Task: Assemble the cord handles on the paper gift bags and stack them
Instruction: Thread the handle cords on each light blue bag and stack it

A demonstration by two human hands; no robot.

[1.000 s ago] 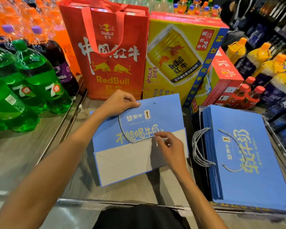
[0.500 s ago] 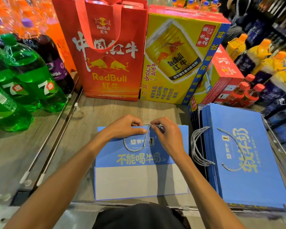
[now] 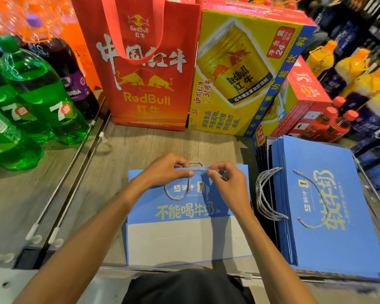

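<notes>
The left hand (image 3: pixel 162 172) and right hand (image 3: pixel 230 185) pinched a twisted silver cord (image 3: pixel 176 196) with curled fingers over the flat blue paper gift bag (image 3: pixel 184 238), at the wood-grain desk's (image 3: pixel 140 145) front edge.

Blue bag (image 3: pixel 184 240) was tilted, now lies square and nearer the person. Right hand (image 3: pixel 230 183) has moved up from mid-bag to the top edge beside left hand (image 3: pixel 162 171); both pinch the cord (image 3: pixel 176 197).

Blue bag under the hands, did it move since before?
Yes. The blue bag slid toward the person, away from the yellow Red Bull box; bare wood now shows between them.
</notes>
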